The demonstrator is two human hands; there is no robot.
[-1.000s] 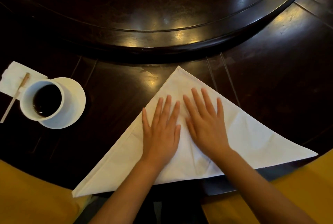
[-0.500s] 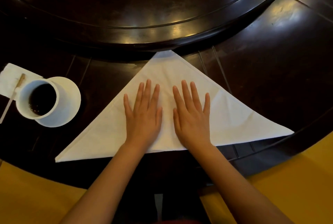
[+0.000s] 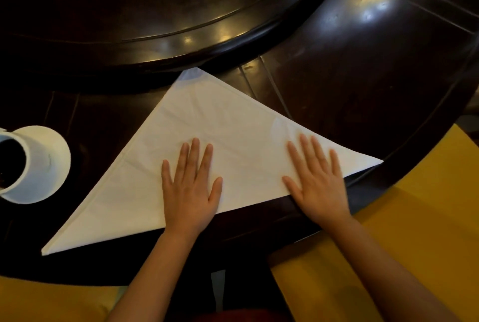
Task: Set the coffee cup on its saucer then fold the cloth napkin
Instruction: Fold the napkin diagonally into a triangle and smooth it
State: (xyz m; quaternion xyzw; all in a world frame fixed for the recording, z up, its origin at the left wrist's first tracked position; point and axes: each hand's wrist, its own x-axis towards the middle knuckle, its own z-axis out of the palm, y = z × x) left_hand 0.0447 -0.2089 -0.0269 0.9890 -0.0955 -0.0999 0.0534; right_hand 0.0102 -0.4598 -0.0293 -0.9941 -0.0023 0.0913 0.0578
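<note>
Both hands lie flat with straight fingers and grip nothing; they only press down on the napkin [image 3: 233,140]. From the head view, the left hand [image 3: 190,189] rests near the middle of the near edge of the cloth, its fingers pointing away from the person and its wrist crossing this edge. The right hand [image 3: 317,179] rests further to the right, well apart from the left one, close to the right corner of the cloth; its heel lies partly off the cloth, on the dark wood.

The white napkin is folded into a triangle and lies flat on the dark wooden table [image 3: 363,88]. Its far tip touches, or nearly touches, the raised round centre piece [image 3: 181,10] of the table (I cannot tell which). Its left corner points to the near left, and its right corner reaches almost to the table edge.

At the left border of the picture, the coffee cup [image 3: 31,166] stands on its saucer [image 3: 55,145], and dark coffee shows inside the cup. The cup is partly cut by the picture border. Cup and saucer are to the left of the napkin and do not touch it.

Yellow fabric [image 3: 414,218] shows at the near right and near left, beyond the table edge.
</note>
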